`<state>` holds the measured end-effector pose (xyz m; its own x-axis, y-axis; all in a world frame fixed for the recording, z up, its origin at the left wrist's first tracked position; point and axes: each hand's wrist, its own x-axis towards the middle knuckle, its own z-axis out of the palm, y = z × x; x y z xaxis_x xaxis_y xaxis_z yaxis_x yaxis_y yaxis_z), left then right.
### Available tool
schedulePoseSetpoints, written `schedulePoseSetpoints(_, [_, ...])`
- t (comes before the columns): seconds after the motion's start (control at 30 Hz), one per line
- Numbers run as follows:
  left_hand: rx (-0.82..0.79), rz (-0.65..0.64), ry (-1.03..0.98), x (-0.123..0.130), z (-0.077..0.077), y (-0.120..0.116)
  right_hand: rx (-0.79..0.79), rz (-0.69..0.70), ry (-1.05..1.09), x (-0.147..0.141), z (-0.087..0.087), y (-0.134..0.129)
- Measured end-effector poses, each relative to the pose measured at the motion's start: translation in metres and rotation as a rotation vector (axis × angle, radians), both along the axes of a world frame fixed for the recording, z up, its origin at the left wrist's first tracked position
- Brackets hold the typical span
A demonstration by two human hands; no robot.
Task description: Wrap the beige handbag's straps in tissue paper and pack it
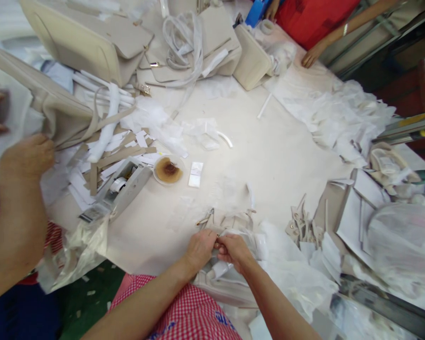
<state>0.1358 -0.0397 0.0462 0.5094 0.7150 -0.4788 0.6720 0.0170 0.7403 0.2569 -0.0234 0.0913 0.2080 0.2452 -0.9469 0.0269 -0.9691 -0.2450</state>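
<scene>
At the near edge of the table, my left hand (pixel 201 246) and my right hand (pixel 233 250) meet over a cream bag (pixel 226 290) wrapped partly in clear plastic. The fingers of both are pinched together around a small metal piece (pixel 217 236), too small to make out well. Just beyond my hands, straps and a metal clasp (pixel 211 213) of the bag show. White rolled padding (pixel 221 269) lies under my right hand. My fingers cover part of the bag.
Cream bags (pixel 78 42) fill the back left. A grey tray (pixel 125 189), paper strips and a round dish (pixel 168 170) sit left. Plastic wrap (pixel 343 118) and strap pieces (pixel 301 224) lie right. A person's hands work at far left; another person stands across.
</scene>
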Motion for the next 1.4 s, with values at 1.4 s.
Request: schedulePoseSetpoints(1.4, [-0.466, 0.035, 0.293, 0.036, 0.014, 0.045, -0.075, 0.223, -0.122, -0.004, 0.007, -0.015])
